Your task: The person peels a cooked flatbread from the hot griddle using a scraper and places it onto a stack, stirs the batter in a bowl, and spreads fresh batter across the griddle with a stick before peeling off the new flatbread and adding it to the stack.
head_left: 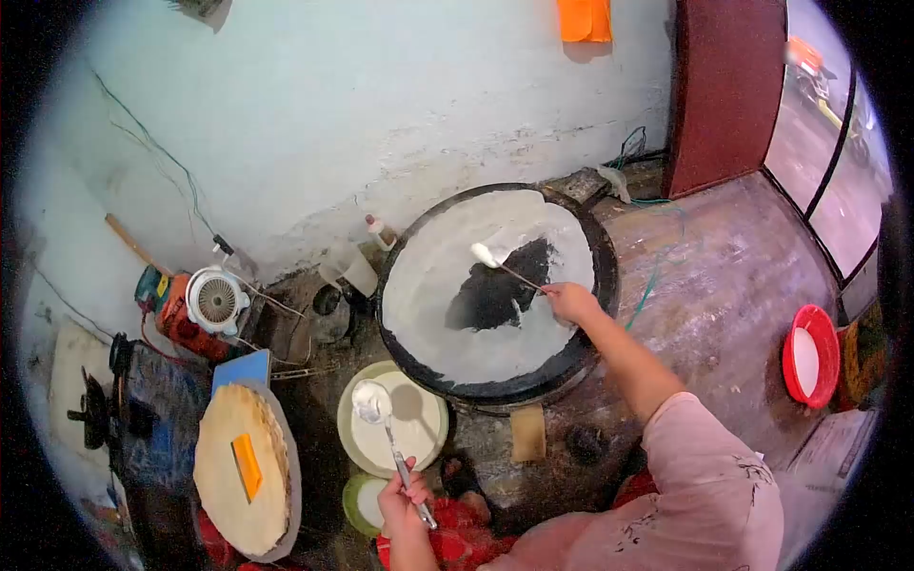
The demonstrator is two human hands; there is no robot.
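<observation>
My right hand [572,303] is closed round the thin handle of a spreader [486,255], whose tip is coated in white batter. It reaches over a large round black griddle [609,271]. Thin pale batter [433,276] covers most of that griddle as a ring, with a dark bare patch in the middle. Nearer my body, my left hand [404,497] grips the handle of a metal ladle [372,403]. The ladle's batter-smeared bowl hangs above a pale green basin [348,445] of white batter.
At left lies a round stack of flatbreads [214,466] with an orange scraper [248,466] on top. A white blower [217,300] stands behind it. A smaller green bowl [360,504] is beside my left hand. A red basin [828,371] sits at far right.
</observation>
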